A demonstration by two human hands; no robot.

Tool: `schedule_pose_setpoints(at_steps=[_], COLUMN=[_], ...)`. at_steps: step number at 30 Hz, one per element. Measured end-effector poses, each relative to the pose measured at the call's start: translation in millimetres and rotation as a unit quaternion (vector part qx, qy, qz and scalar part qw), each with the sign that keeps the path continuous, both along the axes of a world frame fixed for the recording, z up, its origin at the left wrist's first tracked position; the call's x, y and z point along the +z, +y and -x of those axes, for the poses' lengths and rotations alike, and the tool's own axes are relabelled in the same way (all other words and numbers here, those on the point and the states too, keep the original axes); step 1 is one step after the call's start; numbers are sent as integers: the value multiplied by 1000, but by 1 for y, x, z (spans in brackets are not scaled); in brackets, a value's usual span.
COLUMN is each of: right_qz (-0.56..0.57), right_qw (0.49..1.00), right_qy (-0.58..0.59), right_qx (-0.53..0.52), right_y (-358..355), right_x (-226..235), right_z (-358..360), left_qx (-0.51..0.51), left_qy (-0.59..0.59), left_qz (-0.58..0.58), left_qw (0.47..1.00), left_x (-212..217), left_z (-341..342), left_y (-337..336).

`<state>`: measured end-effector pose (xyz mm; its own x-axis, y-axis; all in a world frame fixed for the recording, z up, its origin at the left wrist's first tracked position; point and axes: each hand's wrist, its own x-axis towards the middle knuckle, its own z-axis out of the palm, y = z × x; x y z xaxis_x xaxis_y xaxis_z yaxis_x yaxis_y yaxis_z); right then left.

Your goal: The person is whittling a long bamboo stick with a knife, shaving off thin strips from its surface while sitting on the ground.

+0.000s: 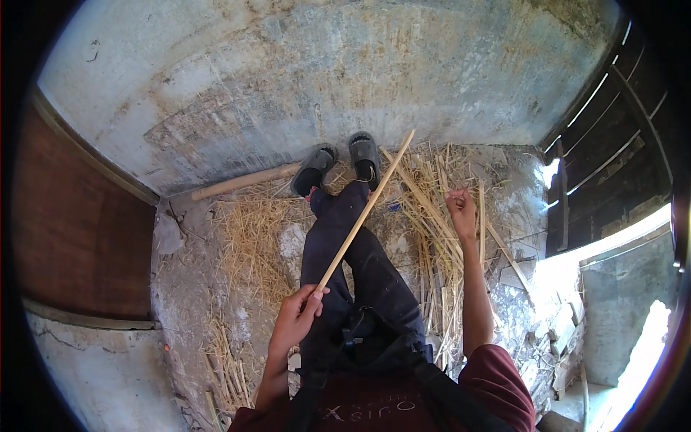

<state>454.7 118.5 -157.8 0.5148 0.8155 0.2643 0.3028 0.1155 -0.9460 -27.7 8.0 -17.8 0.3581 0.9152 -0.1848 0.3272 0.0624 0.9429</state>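
My left hand [299, 315] is closed around the lower end of a long, thin pale stick [367, 209], which looks like split bamboo or wood. The stick slants up and to the right across my dark trousers, its far tip near the wall. Farther off to the right, my right hand [461, 210] is raised over the straw, with its fingers curled in. Whatever it may hold is too small to make out. Just beside that hand a narrow upright strip [482, 223] shows, and I cannot tell whether the two touch.
Several long pale strips [435, 277] lie on the floor at the right. Loose straw [252, 248] covers the left side. A thick pole [245, 181] rests along the stained wall [288, 79]. Broken rubble [558, 338] lies at the right, below dark planks [612, 137]. A brown panel [86, 216] stands left.
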Motion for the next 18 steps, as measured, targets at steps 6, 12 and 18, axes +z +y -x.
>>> schedule_pose_setpoints(at_steps=[6, 12, 18], right_qz=[-23, -105, -184], right_qw=[996, 992, 976], right_qy=[62, 49, -62], right_qx=[54, 48, 98], right_y=[-24, -45, -73], right_x=[65, 130, 158], right_z=[66, 125, 164], left_qx=[-26, -66, -114], left_qy=[-78, -164, -180], left_qz=[49, 67, 22], left_qw=[995, 982, 977], left_x=[17, 44, 55], left_z=[-16, -46, -63], left_y=[13, 28, 36])
